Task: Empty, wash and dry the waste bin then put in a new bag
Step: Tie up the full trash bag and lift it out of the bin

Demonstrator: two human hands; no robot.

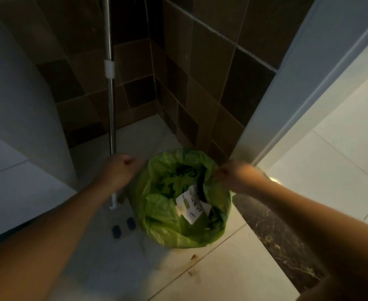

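A green plastic bag (163, 213) lines a waste bin that stands on the floor in a tiled corner; the bag hides the bin itself. Inside lie white paper scraps (190, 205) and some dark rubbish. My left hand (119, 169) grips the bag's left rim with curled fingers. On the opposite side my right hand (233, 175) pinches the right rim. Both forearms reach down from the lower corners of the view.
A flat mop with a metal pole (111, 101) leans in the corner just left of the bin, its head (122, 222) on the floor. Brown tiled walls (211, 83) stand behind. A white door frame (287, 101) and dark marble threshold (276, 240) lie to the right.
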